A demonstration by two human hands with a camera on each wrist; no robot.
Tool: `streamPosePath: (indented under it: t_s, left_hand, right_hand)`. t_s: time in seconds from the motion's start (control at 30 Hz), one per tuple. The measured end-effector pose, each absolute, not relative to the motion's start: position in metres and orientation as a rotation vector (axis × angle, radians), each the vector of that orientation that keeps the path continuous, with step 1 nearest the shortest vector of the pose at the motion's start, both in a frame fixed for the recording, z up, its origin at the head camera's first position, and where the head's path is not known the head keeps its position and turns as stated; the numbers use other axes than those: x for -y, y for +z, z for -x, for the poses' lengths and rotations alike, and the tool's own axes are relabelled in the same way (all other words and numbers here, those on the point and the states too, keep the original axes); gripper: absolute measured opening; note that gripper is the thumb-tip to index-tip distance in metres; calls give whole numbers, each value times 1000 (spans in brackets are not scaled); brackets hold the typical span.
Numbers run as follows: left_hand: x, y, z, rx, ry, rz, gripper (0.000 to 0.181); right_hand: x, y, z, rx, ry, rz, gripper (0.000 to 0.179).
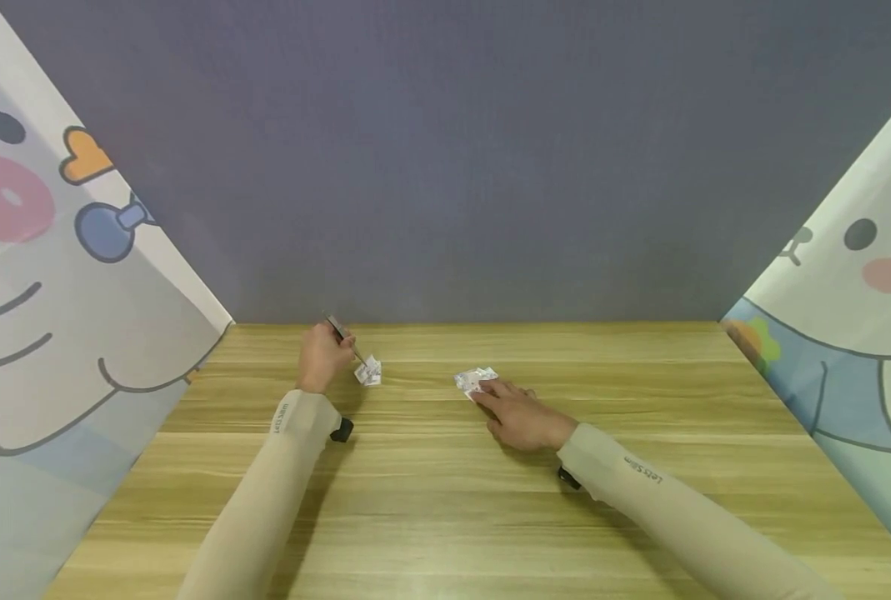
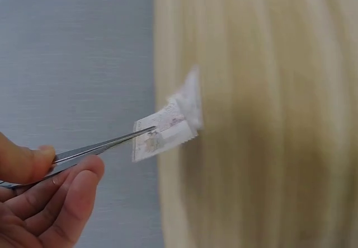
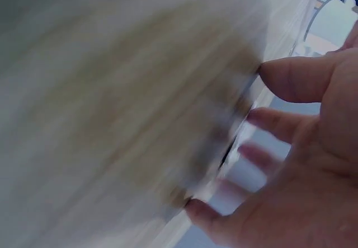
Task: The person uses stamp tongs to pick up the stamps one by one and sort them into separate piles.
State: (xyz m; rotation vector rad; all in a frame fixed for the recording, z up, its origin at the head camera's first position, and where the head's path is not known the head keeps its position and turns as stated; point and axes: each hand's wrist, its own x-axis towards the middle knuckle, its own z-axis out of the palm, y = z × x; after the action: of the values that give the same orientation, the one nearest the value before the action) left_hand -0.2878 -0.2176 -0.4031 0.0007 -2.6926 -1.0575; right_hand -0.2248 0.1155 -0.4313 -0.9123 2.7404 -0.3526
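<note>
In the head view my left hand [image 1: 323,357] grips metal tweezers [image 1: 336,327] at the table's far left. Their tips lie against small printed stamps [image 1: 371,374] with toothed edges, which the left wrist view shows closer: one flat stamp [image 2: 151,141] at the tips and blurred pieces behind it. Whether the tips pinch the stamp I cannot tell. Near the middle, my right hand [image 1: 522,417] touches a second group of pale printed papers [image 1: 468,380] with outstretched fingers, partly covering them. In the right wrist view its spread fingertips [image 3: 202,210] rest at the table surface, blurred.
The wood-grain table [image 1: 445,517] ends at a grey upright panel [image 1: 445,167] just beyond both hands. Cartoon-printed panels stand at the left [image 1: 77,333] and right [image 1: 850,358]. Dark wrist devices [image 1: 342,431] sit under the sleeves.
</note>
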Motion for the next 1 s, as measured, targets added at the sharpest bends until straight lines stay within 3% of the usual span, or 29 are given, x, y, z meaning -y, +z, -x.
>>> streamPosePath:
  t_s: [0.47,1.0]
  left_hand:
    - [217,-402,287,2658,-952,-70,18]
    - [134,-378,267,2632,-1174,417,9]
  right_hand:
    - [-101,-424,227,-2793,-280,990,40]
    - [-109,-432,228,-2778,-390,1009,45]
